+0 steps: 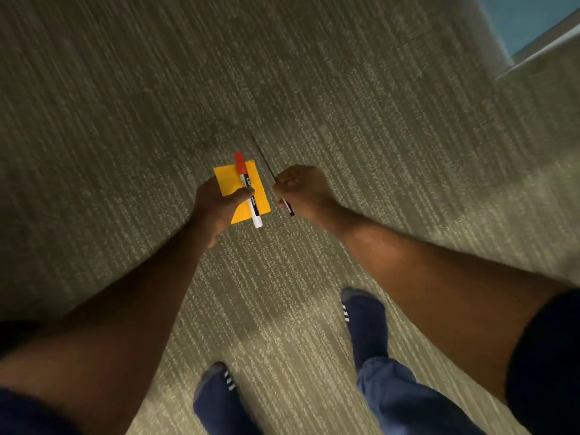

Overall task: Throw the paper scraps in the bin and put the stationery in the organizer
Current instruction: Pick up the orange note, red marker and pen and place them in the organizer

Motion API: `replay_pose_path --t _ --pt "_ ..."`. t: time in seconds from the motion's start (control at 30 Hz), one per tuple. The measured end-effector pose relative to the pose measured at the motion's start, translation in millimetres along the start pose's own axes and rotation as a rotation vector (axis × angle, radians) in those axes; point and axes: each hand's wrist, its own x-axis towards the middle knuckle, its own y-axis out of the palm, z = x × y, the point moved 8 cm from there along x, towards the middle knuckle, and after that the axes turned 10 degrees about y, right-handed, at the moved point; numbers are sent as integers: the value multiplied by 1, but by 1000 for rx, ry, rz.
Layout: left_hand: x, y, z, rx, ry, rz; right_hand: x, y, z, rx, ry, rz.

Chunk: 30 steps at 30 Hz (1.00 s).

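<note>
Here, both arms reach out over grey carpet (361, 98), each hand carrying something.

The left hand (216, 204) pinches a red-capped marker (248, 189) flat against an orange paper pad (243, 191) (thumb on top); just beside it, the right hand (301, 189) is a closed fist around a thin dark pen (288, 208), mostly hidden.

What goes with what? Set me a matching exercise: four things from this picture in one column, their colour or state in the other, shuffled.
Column one:
1. marker cap
2. paper
3. right hand
4. socks

Column two:
A. dark blue with white stripes
B. red
C. closed in a fist around a thin dark thing
D. orange-yellow, held in the left hand under the marker

Pairs: 1-B, 2-D, 3-C, 4-A
</note>
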Motion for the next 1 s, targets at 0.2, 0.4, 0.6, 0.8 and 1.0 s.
replay_pose_path --t 0.2,0.4,0.6,0.8,1.0 --pt "-40 -11 -84 -111 48 -39 -78 -31 44 -3 -93 -45" --pt "-80 -32 -185 -218 127 -23 -149 -72 118 -4 -191 -125" --pt "-123 -65 -286 -331 145 -27 -225 -115 201 -101 -262 -89" --pt "-181 -101 -383 -498 104 -30 -314 -163 296 -147 -393 -127" --pt "-239 -154 -469 -553 144 -73 -385 -185 371 -154 -393 -70"
